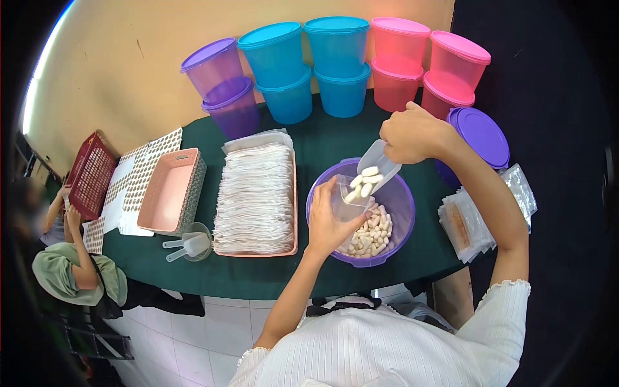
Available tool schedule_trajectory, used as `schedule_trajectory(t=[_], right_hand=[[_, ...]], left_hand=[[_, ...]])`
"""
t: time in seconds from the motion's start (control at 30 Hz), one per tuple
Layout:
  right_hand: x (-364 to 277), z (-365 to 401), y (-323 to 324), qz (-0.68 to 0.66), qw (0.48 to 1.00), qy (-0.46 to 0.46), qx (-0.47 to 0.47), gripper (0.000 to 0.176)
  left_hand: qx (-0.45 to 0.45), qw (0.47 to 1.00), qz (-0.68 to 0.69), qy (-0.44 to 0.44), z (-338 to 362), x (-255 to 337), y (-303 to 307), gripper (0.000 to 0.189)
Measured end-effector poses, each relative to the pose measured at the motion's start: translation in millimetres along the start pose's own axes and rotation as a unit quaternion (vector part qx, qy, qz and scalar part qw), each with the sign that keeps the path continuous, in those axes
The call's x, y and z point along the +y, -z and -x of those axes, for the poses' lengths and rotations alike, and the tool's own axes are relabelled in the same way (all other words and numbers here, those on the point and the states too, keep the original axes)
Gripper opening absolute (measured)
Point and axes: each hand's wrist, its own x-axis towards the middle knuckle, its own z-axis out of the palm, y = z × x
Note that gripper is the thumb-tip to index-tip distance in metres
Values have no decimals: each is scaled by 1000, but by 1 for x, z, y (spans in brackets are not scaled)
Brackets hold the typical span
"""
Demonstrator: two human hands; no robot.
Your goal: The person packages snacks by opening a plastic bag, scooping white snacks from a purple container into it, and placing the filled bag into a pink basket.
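A purple tub with several white capsules stands on the dark green table. Over the tub, my left hand holds a small clear plastic bag with its mouth up. My right hand grips a clear scoop, tilted down at the bag, and white capsules slide from the scoop into it. A pink tray piled with empty clear bags lies to the left of the tub.
Purple, blue and pink lidded tubs are stacked along the wall. A purple lid and filled packets lie at the right. At the left are a pink basket, clear scoops, label sheets and a red basket. Another person sits at the far left.
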Motion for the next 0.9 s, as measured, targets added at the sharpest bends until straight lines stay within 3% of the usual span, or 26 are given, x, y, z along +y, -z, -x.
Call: schedule_trajectory(t=[0.23, 0.3, 0.43, 0.5, 0.57, 0.63, 0.73, 0.8, 0.83, 0.9], right_hand=[[12, 5, -5, -14, 1000, -21, 13, 20], [18, 7, -13, -4, 995, -63, 77, 20], [5, -5, -65, 63, 997, -44, 32, 21], [-13, -8, -94, 48, 998, -6, -32, 19], [-27, -10, -120, 7, 997, 15, -71, 21], [-34, -14, -138, 10, 996, 25, -89, 22], [-37, -12, -151, -32, 995, 51, -86, 24], [-33, -7, -149, -112, 986, 84, 88, 21], [-29, -7, -144, -106, 986, 91, 92, 21], [-24, -1, -131, -373, 908, 136, 132, 24]], left_hand=[[5, 1000, 5, -10, 1, 0, 0, 78], [11, 1000, 6, -13, 1, -3, -1, 76], [34, 998, 55, -7, 1, -2, 5, 60], [47, 942, 325, 71, 1, -1, 8, 51], [85, 896, 431, 66, 0, -8, 9, 47], [73, 859, 490, 130, -6, -1, 20, 49], [47, 816, 553, 160, -19, 12, 38, 51], [45, 786, 594, 164, -22, 21, 49, 51], [30, 754, 633, 174, -23, 24, 53, 50], [20, 739, 650, 175, -20, 27, 56, 50]])
